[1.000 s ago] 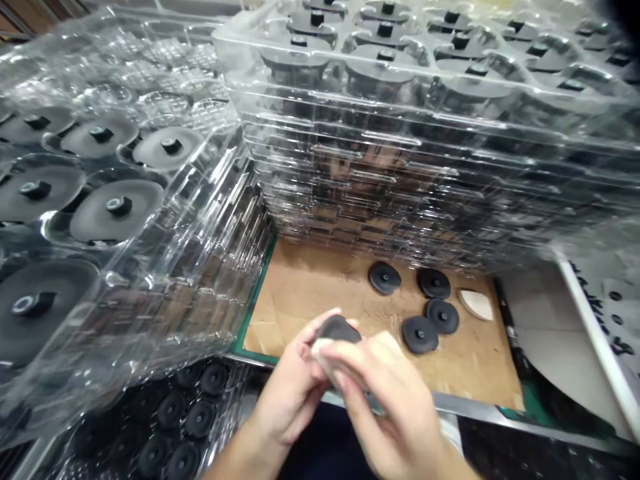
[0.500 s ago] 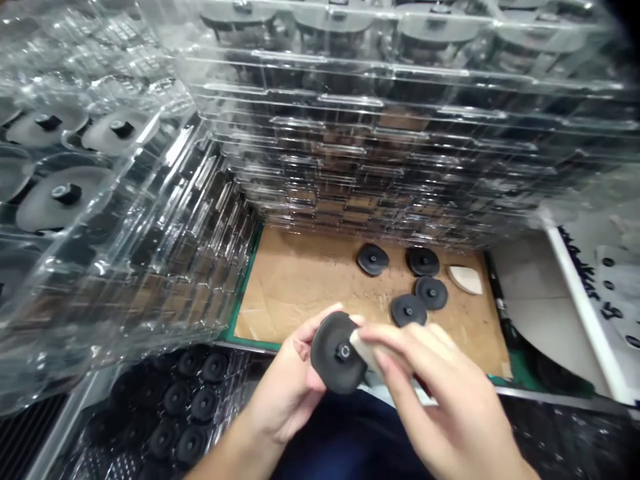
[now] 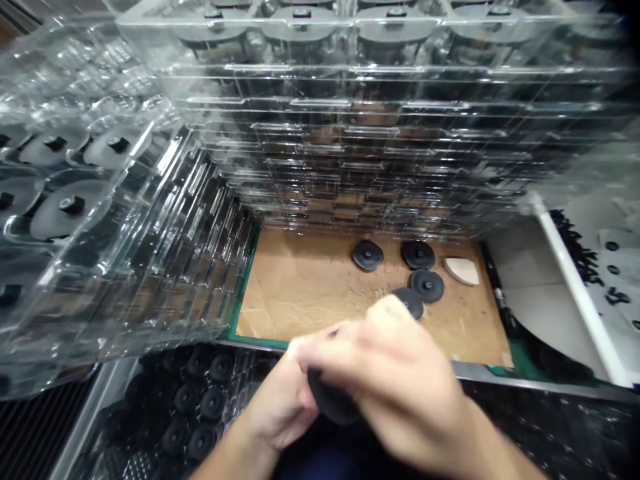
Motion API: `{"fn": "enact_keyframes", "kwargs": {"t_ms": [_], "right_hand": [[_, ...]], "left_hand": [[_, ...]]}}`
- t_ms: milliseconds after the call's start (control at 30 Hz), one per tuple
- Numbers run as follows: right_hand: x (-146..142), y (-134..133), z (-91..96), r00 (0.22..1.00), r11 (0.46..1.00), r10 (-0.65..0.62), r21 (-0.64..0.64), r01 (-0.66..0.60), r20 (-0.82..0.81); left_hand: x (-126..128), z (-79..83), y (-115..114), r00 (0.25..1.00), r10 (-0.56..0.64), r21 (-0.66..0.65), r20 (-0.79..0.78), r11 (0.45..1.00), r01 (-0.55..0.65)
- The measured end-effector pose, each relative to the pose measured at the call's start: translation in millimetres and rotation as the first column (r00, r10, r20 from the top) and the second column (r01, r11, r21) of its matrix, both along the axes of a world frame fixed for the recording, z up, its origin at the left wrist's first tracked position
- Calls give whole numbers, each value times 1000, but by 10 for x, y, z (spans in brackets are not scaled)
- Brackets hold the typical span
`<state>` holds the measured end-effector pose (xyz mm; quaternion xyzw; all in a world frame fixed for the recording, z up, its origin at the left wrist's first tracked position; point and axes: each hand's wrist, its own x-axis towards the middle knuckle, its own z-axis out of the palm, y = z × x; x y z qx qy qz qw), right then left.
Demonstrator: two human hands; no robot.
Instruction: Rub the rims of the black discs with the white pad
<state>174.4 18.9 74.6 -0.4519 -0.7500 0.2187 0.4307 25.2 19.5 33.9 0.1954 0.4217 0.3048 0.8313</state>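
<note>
In my left hand (image 3: 283,397) is a rounded black disc (image 3: 333,403), held low in front of my body. My right hand (image 3: 405,383) is blurred and curled over the disc's upper face, hiding most of it and its central stub. The small off-white pad that was in my right fingers is out of sight behind them. Several like black discs (image 3: 367,255) lie on the brown cardboard (image 3: 295,280), one of them partly behind my right knuckles. An off-white wedge-shaped piece (image 3: 463,271) rests to their right.
Tall stacks of clear plastic trays (image 3: 320,107) rise at the back, and another stack (image 3: 165,220) stands on the left, with discs in the pockets. A lower tray of black discs (image 3: 186,399) is at bottom left. A white panel edge (image 3: 575,287) borders the right.
My right hand has moved left and turned over the disc, covering its face and the off-white pad. The view has shifted slightly.
</note>
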Motion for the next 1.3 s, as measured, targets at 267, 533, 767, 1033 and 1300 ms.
{"fn": "enact_keyframes", "kwargs": {"t_ms": [267,533,767,1033,1300], "right_hand": [[164,11,-1019,957,844,-289,-474,250,-10],[-24,-371,-1443,929,861,-309,-355,363,202],[14,-191,-1474,914,862,-307,-329,385,264],[-87,-279,-1295,978,913,-183,-351,208,103],[-15,-86,-375,947,912,-322,-275,305,-17]], "left_hand": [[-127,-41,52,943,77,-84,325,995,-52],[-194,-173,64,925,206,-156,318,974,-163],[-185,-192,41,916,242,-166,320,966,-198],[-178,-205,42,915,316,-177,251,944,-278],[-44,-157,16,939,267,-119,217,962,-246]]}}
